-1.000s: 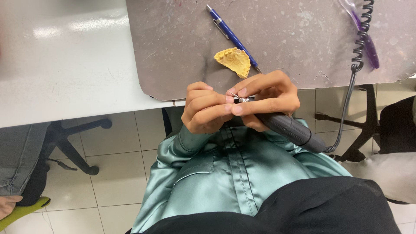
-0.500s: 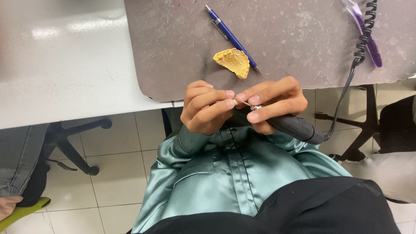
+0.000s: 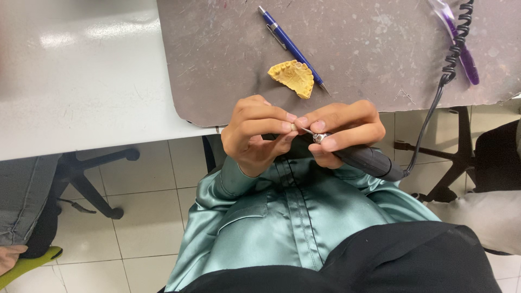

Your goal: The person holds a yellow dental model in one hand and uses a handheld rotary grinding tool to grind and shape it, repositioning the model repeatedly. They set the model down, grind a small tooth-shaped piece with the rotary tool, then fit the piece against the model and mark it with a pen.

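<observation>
My right hand [image 3: 342, 130] grips a dark rotary handpiece [image 3: 369, 161], whose thin metal bur points left. My left hand [image 3: 255, 133] pinches a tiny pale piece [image 3: 293, 127] between thumb and fingertips, right at the bur's tip. Both hands hover just in front of the table edge, above my green satin shirt. A yellow dental cast [image 3: 293, 77] lies on the grey mat [image 3: 217, 65] just beyond my hands, next to a blue pen [image 3: 290, 46].
The handpiece's black coiled cord [image 3: 453, 49] runs up over the mat at the right, beside a purple tool [image 3: 467, 54]. A white tabletop [image 3: 76, 76] lies left. Chair bases stand on the tiled floor; someone's leg in jeans [image 3: 21, 201] is at far left.
My hands have drawn slightly apart and shifted a little left, exposing the bur between them. The cast and pen have not moved.
</observation>
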